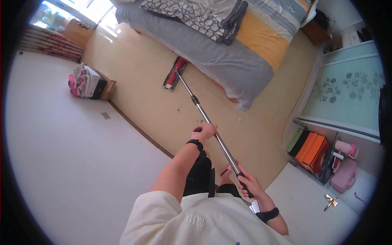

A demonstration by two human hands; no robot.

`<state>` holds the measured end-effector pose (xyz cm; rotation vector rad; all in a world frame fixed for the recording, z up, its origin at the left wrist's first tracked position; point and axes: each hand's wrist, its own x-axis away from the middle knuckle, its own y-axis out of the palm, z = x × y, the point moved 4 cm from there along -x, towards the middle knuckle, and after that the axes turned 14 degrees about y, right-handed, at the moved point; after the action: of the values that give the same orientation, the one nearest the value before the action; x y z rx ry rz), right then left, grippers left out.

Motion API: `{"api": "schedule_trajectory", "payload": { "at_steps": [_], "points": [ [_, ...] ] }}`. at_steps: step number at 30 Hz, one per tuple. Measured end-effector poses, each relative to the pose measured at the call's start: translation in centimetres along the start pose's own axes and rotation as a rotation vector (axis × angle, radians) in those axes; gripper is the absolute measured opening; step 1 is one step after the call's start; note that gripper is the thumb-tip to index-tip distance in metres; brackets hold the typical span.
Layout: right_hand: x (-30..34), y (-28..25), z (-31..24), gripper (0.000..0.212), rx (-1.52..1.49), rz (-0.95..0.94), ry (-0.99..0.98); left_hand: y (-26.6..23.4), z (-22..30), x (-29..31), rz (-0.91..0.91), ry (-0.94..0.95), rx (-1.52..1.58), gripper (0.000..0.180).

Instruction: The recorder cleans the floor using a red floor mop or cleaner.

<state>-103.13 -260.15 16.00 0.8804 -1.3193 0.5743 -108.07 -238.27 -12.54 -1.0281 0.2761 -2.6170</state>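
Observation:
A flat mop (pixel 224 148) with a long silver pole slants across the middle of the head view. Its red and grey mop head (pixel 176 73) lies on the beige floor beside the bed, at the far end of the pole. My left hand (pixel 207 131) is closed around the pole about halfway along. Lower down and to the right, my right hand (pixel 251 184) wraps the black grip at the near end. Both wrists wear black bands. Small dark specks (pixel 200 121) dot the floor between the mop head and my feet.
A bed (pixel 228 61) with grey and yellow bedding stands ahead. Boxes and pink items (pixel 87 83) are stacked by the left wall. Rightward are a frosted-glass cabinet (pixel 347 90), orange and green boxes (pixel 312 149), a pink case (pixel 344 174) and a white door (pixel 310 196).

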Motion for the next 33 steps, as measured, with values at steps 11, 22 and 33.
{"api": "schedule_trajectory", "payload": {
  "at_steps": [11,22,33],
  "points": [
    [2.4,-16.6,22.0,0.053,-0.202,-0.229,0.096,26.8,1.5,5.3,-0.501,0.374,-0.758,0.020],
    [6.2,-26.0,40.5,0.025,-0.624,-0.624,0.253,43.0,9.3,21.2,-0.763,0.325,0.378,0.015],
    [9.6,-21.5,31.4,0.058,-1.213,-0.902,0.676,32.6,10.5,11.6,-0.314,0.206,-0.276,0.029]
  ]
}}
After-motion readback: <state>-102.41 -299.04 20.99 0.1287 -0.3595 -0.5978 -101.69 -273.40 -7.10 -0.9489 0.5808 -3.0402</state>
